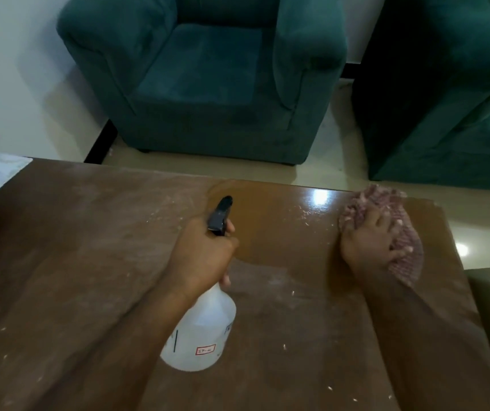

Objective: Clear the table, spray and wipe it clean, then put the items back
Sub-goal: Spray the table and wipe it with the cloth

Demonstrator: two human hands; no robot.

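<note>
On the brown wooden table, seen from the head camera, I am watching both of the person's bare hands working. Above the middle of the table, the left hand is gripping the neck of a translucent white spray bottle, fingers clenched around it just under the black trigger head, whose nozzle is pointing toward the table's far edge. I am seeing the bottle tilted, its base leaning back toward the near edge; whether it is touching the table I cannot tell. Near the table's far right corner, the right hand is lying flat with fingers spread, pressing down on a pinkish knobbly cloth that is spreading out beyond the hand toward the right edge. Between the two hands, the tabletop is looking glossy and darker, while the rest of the table is showing pale dusty smears and scattered white crumbs. Beyond the table's far edge, a teal armchair is standing on the pale floor, with a second teal seat to its right.
</note>
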